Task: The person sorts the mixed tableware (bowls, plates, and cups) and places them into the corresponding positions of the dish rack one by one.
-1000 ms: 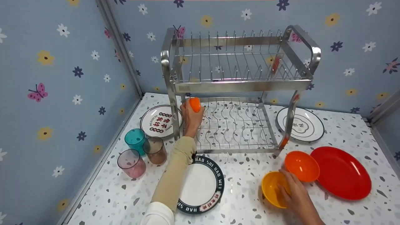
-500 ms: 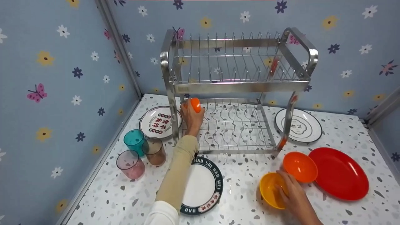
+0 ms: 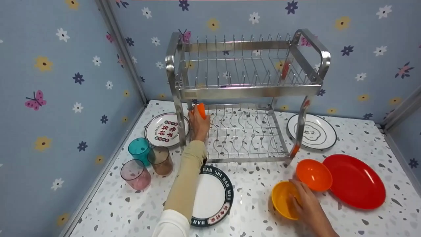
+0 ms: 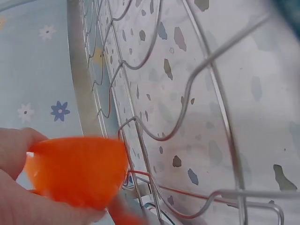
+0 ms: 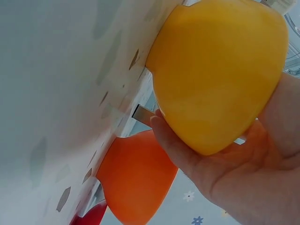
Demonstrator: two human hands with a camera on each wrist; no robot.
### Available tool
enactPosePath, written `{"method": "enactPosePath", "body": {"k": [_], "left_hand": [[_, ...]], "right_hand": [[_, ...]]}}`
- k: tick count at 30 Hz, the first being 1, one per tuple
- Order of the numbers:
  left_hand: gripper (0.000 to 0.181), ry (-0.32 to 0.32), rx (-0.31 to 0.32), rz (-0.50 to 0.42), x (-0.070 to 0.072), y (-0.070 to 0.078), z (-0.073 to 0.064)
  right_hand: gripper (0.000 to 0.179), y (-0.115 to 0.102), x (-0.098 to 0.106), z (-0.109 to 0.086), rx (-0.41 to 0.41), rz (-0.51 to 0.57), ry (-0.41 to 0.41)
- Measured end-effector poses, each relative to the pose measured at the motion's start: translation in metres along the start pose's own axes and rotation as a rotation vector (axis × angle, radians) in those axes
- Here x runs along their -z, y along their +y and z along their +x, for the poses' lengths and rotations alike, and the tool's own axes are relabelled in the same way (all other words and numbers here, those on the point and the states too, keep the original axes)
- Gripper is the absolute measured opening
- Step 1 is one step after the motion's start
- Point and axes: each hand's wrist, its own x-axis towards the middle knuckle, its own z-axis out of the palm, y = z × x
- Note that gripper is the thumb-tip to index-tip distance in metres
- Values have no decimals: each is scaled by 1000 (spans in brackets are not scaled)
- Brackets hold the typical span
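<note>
My left hand (image 3: 199,125) reaches into the left end of the dish rack's (image 3: 251,91) lower tier, holding an orange bowl (image 4: 79,171) between thumb and fingers. In the left wrist view the bowl is tipped on its side, right by the wavy wires (image 4: 176,126). My right hand (image 3: 309,205) grips the rim of a yellow bowl (image 3: 285,200), thumb inside and fingers outside. The right wrist view shows that bowl's outer side (image 5: 220,70) close to the table top. Just beyond it sits a second orange bowl (image 3: 314,175).
A red oval plate (image 3: 357,181) lies at the right. White plates stand behind at left (image 3: 167,130) and right (image 3: 311,131) of the rack. A dark-rimmed plate (image 3: 212,197) is partly under my left forearm. Teal (image 3: 139,149), brown (image 3: 160,160) and pink (image 3: 136,174) cups stand at left.
The orange bowl in my left hand has turned, showing a narrower orange sliver. My right hand keeps its grip on the yellow bowl. The whole head view has shifted slightly.
</note>
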Motion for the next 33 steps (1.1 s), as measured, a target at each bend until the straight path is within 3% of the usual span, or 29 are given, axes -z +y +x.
{"method": "enactPosePath", "body": {"k": [4,10,15,19,22,26,33], "left_hand": [[66,-18,41,-11,-1,-3,-1],[64,-61,72,45,-1,-4,-2],[60,-89,73,166,2,-3,-5],[62,-109,70,221,4,-2,-6],[66,-107,86,205,2,-6,-2],[71,-47,71,164,-6,-16,5],[71,-42,65,121,3,4,-7]], "right_hand": [[57,-1,-1,-1,14,1,-1],[58,-1,-1,-1,8,-2,-4],[56,-1,-2,1,4,1,0],[60,-1,-1,1,-59,19,-33],[59,-1,1,0,-122,60,-65],[56,2,3,0,-177,129,-76],[56,7,8,-1,-233,221,-72]]}}
